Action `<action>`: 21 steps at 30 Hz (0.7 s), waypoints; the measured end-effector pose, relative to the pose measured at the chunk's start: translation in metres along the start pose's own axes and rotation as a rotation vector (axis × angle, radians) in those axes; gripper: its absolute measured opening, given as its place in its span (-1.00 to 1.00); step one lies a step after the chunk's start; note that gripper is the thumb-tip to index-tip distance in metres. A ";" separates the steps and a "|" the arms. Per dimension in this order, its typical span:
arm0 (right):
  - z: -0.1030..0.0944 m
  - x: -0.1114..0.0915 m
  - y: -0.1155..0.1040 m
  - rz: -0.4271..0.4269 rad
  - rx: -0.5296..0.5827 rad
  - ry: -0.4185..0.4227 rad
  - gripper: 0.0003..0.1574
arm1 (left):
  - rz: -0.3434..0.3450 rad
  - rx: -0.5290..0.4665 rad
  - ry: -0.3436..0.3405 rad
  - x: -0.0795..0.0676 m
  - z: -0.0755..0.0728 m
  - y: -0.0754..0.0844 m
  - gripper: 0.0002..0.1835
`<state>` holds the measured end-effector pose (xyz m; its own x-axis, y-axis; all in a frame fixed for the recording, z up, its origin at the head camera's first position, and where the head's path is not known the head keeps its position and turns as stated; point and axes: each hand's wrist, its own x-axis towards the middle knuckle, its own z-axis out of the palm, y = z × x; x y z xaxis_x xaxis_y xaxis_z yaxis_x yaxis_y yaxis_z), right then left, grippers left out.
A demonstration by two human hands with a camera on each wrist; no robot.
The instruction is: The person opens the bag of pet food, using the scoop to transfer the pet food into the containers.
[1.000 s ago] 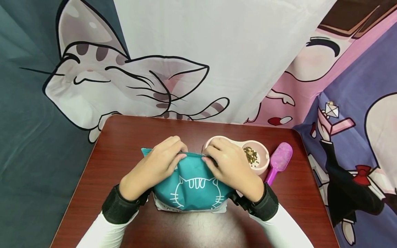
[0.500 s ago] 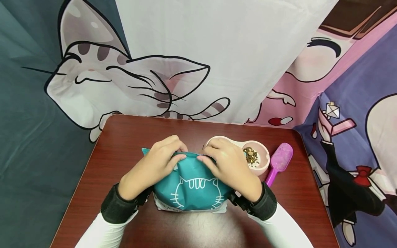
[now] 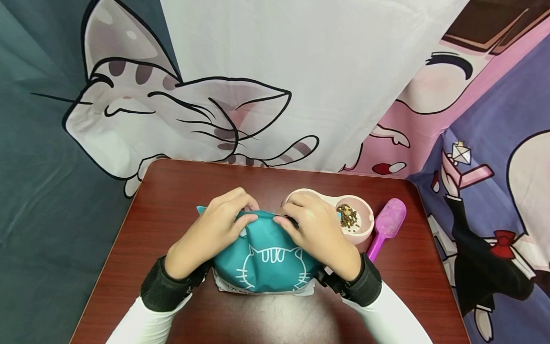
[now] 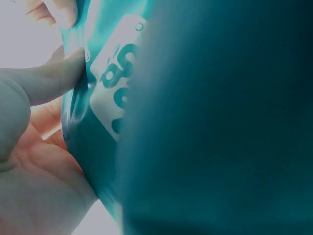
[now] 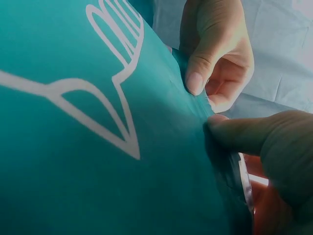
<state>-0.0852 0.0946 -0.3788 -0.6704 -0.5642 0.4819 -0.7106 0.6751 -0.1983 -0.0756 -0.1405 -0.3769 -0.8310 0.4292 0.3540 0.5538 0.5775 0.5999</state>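
A teal bag (image 3: 266, 258) printed with a white cat outline stands on the table between both forearms. My left hand (image 3: 219, 227) pinches the left part of its top edge between thumb and fingers. On the right part of that edge, my right hand (image 3: 315, 229) pinches in the same way, its thumb on the near face. The left wrist view shows the left thumb (image 4: 58, 78) pressed to the bag beside a white printed label (image 4: 117, 78). In the right wrist view the right thumb (image 5: 239, 132) lies along the edge, close to the left hand (image 5: 220, 54).
Behind the right hand is a pale pink double bowl (image 3: 365, 215) with brown pellets (image 3: 347, 216) in one side. A purple scoop (image 3: 388, 217) lies to its right on the reddish-brown table (image 3: 172, 186). Cartoon-printed cloth (image 3: 335, 86) hangs behind the table.
My right hand has slid slightly left along the bag's top edge, its thumb now nearer the left hand. The left hand keeps its hold almost unmoved.
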 end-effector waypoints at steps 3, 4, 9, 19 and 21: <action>0.002 0.000 -0.001 -0.005 0.016 0.025 -0.77 | -0.025 -0.005 0.000 -0.001 0.000 0.001 -0.89; 0.003 0.001 -0.002 -0.007 0.026 0.032 -0.76 | -0.030 -0.008 0.002 -0.001 0.000 0.002 -0.89; 0.006 0.001 0.000 -0.033 0.051 0.054 -0.75 | -0.022 -0.027 0.018 -0.001 0.001 0.001 -0.93; 0.004 -0.001 0.004 -0.078 -0.001 0.019 -0.80 | 0.025 -0.031 0.032 -0.002 0.001 -0.002 -0.94; 0.004 -0.001 0.004 -0.088 -0.004 0.017 -0.80 | 0.034 -0.038 0.036 -0.002 0.002 -0.002 -0.93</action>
<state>-0.0880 0.0958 -0.3829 -0.6016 -0.6131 0.5121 -0.7657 0.6252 -0.1511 -0.0747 -0.1414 -0.3802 -0.8137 0.4223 0.3994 0.5795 0.5360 0.6139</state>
